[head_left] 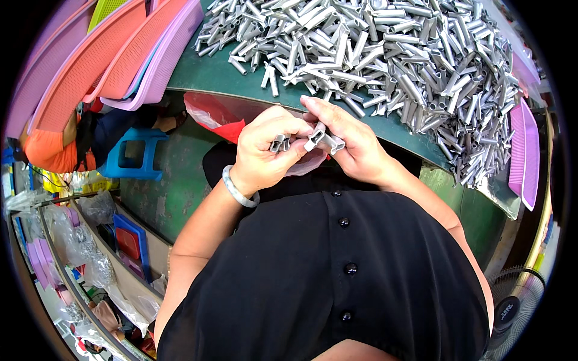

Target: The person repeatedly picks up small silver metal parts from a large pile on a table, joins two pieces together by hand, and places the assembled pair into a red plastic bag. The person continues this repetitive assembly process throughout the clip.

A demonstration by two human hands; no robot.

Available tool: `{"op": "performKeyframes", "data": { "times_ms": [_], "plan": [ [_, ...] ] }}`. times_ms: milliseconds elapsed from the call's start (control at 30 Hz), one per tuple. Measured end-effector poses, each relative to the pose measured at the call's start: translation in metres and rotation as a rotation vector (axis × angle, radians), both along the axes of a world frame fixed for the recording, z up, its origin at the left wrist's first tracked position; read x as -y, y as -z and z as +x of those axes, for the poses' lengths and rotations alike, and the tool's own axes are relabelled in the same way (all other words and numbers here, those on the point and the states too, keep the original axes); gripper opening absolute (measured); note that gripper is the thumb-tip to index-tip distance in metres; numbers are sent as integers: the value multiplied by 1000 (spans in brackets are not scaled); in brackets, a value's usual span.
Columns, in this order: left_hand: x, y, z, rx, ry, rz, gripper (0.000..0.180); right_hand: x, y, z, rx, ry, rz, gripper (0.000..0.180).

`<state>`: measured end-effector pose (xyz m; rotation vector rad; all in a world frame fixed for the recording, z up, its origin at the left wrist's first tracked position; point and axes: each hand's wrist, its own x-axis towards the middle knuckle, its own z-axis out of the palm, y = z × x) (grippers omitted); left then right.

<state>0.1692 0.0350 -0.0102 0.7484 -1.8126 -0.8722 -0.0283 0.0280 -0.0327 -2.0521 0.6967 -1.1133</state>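
My left hand, with a pale bangle on its wrist, is closed round a few short grey tubes, their open ends facing me. Close against it, my right hand has its fingers curled around more grey tubes. One grey tube sits between the two hands, by my left thumb. Both hands are in front of my body at the near edge of the green table. On that table lies a large heap of similar grey tubes.
Pink, orange and purple plastic baskets lean at the far left. A purple tray stands at the right. Below the table edge is a red bag. A blue stool is beside a person in orange. A fan is lower right.
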Motion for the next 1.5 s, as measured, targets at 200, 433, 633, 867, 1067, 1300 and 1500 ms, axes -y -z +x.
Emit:
{"op": "performKeyframes", "data": {
  "times_ms": [200, 433, 633, 867, 1067, 1300, 1500],
  "plan": [
    [-1, -4, -1, 35, -94, -133, 23, -1, -2, -1, -5, -10, 94, 59],
    [-1, -7, 4, 58, -53, -37, 20, -1, -4, -3, -68, 35, -10, 58],
    [-7, 1, 6, -2, -24, 171, 23, -1, -6, -1, -88, 46, -29, 57],
    [-15, 5, -2, -78, 2, 375, 44, 0, -6, 2, -143, 81, -113, 54],
    [-12, -1, 0, -73, -18, 312, 31, -2, -16, 2, -190, 0, 140, 47],
    [-4, -3, -4, 64, -2, 54, 24, -1, -12, 3, -250, 0, -50, 49],
    [-8, -3, -5, -266, -91, 642, 15, -2, -21, -6, -237, -47, 137, 68]
  ]
}}
